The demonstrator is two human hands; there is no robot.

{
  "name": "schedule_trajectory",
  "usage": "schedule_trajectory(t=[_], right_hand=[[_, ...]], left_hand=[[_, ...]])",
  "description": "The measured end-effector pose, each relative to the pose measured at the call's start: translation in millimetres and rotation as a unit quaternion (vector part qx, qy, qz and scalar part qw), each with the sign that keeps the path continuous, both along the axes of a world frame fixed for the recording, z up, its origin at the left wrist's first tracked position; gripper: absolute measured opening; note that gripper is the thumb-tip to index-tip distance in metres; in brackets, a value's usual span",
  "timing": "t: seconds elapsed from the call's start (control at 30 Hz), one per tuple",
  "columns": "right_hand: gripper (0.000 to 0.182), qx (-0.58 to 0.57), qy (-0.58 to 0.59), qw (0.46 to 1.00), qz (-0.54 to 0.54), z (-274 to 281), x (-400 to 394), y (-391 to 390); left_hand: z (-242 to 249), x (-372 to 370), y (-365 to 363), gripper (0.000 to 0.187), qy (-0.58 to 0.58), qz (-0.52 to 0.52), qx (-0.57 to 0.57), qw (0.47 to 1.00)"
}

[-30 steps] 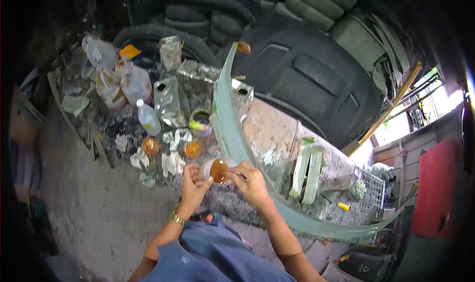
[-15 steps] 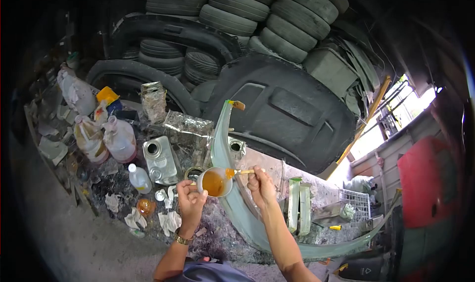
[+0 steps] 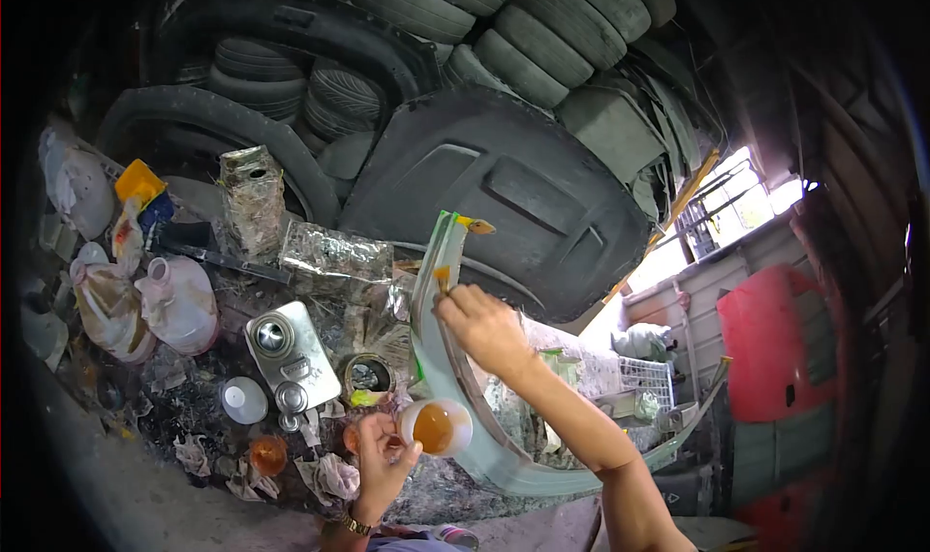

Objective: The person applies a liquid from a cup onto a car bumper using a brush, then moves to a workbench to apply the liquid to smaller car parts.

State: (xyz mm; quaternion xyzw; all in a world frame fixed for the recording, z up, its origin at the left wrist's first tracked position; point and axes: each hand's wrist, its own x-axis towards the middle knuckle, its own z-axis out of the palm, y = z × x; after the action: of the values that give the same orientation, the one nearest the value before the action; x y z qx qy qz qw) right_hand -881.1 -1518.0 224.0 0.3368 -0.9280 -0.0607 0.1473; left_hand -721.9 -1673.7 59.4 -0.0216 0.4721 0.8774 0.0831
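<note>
Left hand grips a cup of amber resin by its side, low beside the pale green curved panel. Right hand is clenched on a small brush, bristles touching the panel's upper inner edge. Left of the panel the table is crowded: metal can, jugs, rags. Black fender liner stands close behind, tyres above

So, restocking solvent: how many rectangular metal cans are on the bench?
2: one upright can at the back, one lying flat near the left hand. Clutter may hide others.
</note>
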Motion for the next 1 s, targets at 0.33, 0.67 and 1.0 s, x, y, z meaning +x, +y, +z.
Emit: schedule_trajectory(t=[0.33,0.67,1.0], right_hand=[[0.015,-0.140,-0.080,0.973,-0.167,11.3,-47.6,-9.8],[0.013,-0.013,0.017,0.994,-0.105,47.8,-75.6,-25.5],[0.017,0.099,-0.152,0.980,-0.076,-15.6,25.1,-26.9]], left_hand=[[-9.9,14.5,-21.5,0.060,-0.045,-0.089,-0.088,0.991],[-21.0,8.5,-26.5,0.059,-0.027,-0.086,-0.042,0.995],[-15.2,-0.7,-37.3,0.059,-0.052,-0.127,-0.015,0.990]])
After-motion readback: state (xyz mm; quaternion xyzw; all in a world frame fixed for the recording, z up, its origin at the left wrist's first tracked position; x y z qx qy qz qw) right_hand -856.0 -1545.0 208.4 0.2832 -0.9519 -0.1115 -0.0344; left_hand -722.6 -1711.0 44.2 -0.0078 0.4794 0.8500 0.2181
